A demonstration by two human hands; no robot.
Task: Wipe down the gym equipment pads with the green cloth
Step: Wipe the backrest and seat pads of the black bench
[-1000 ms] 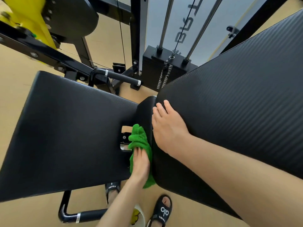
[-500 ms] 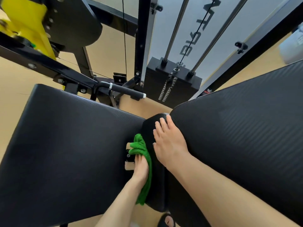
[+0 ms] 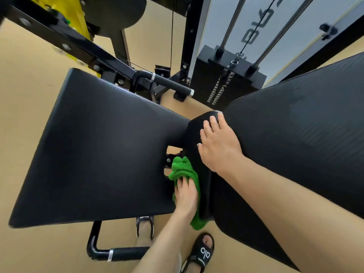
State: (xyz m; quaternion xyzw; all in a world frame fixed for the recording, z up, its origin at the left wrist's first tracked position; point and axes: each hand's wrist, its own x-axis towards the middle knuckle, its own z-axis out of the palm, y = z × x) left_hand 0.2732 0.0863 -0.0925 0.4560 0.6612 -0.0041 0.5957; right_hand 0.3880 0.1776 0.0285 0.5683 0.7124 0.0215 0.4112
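A green cloth (image 3: 182, 169) is bunched in the gap between the black seat pad (image 3: 102, 150) on the left and the black back pad (image 3: 299, 146) on the right. My left hand (image 3: 186, 196) presses the cloth against the narrow end face of the back pad, fingers flat on top of it. My right hand (image 3: 218, 146) lies flat on the upper corner of the back pad, fingers spread, holding nothing. Part of the cloth hangs below my left wrist past the pad's lower edge.
A black weight stack (image 3: 226, 79) with two chrome guide rods stands behind the pads. A black handle bar (image 3: 169, 83) juts out beyond the seat pad, another (image 3: 118, 253) lies below it. A black and yellow frame (image 3: 65, 18) sits at top left. My sandalled feet (image 3: 202, 253) stand on the tan floor.
The view has tipped down, so both feet and the lower handle show again. My left hand with the cloth has slid a little along the pad's end face. My right hand stays put.
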